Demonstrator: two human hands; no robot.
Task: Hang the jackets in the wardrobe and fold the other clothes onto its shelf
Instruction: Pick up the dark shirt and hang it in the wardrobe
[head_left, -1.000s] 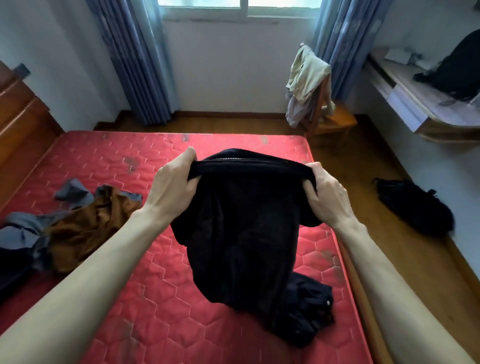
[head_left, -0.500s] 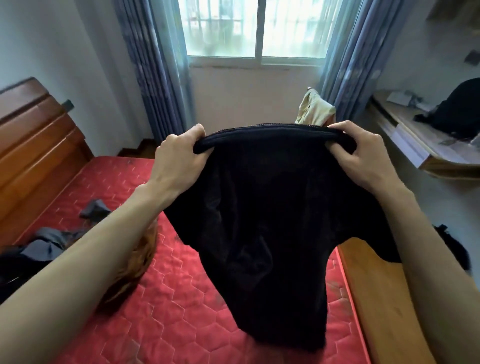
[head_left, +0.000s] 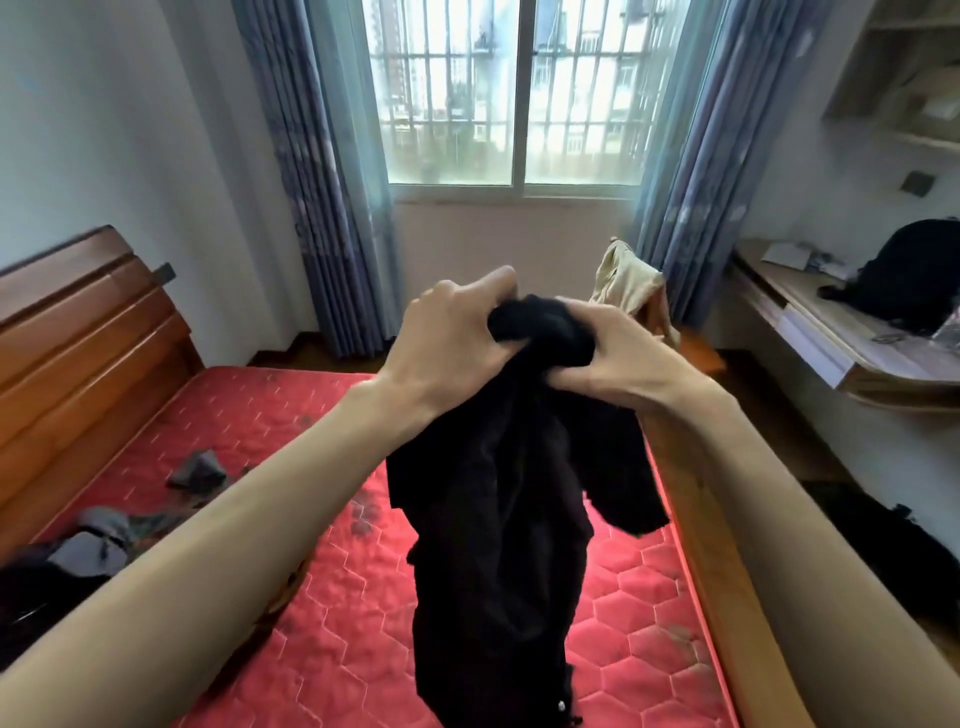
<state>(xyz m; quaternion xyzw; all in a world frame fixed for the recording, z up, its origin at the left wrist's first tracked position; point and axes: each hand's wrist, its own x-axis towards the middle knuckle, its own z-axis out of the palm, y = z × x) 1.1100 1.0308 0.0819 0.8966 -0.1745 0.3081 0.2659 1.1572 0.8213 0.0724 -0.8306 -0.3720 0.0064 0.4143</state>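
Observation:
A black garment (head_left: 498, 545) hangs in the air above the red mattress (head_left: 332, 649), bunched at its top edge. My left hand (head_left: 447, 338) and my right hand (head_left: 618, 353) both grip that bunched top, close together and almost touching. The cloth drops straight down past my forearms, with a sleeve or flap sticking out to the right. Grey and dark clothes (head_left: 98, 540) lie in a heap on the mattress at the left. The wardrobe is not in view.
A wooden headboard (head_left: 78, 338) stands at the left. A chair with a beige garment (head_left: 628, 286) is by the window. A desk (head_left: 831, 343) with a black bag (head_left: 914, 275) is at the right. Another black item (head_left: 893, 551) lies on the floor.
My hands have come together from shoulder width, gathering the garment's top edge into a bunch. The garment has risen off the mattress, and the view has tilted up toward the window.

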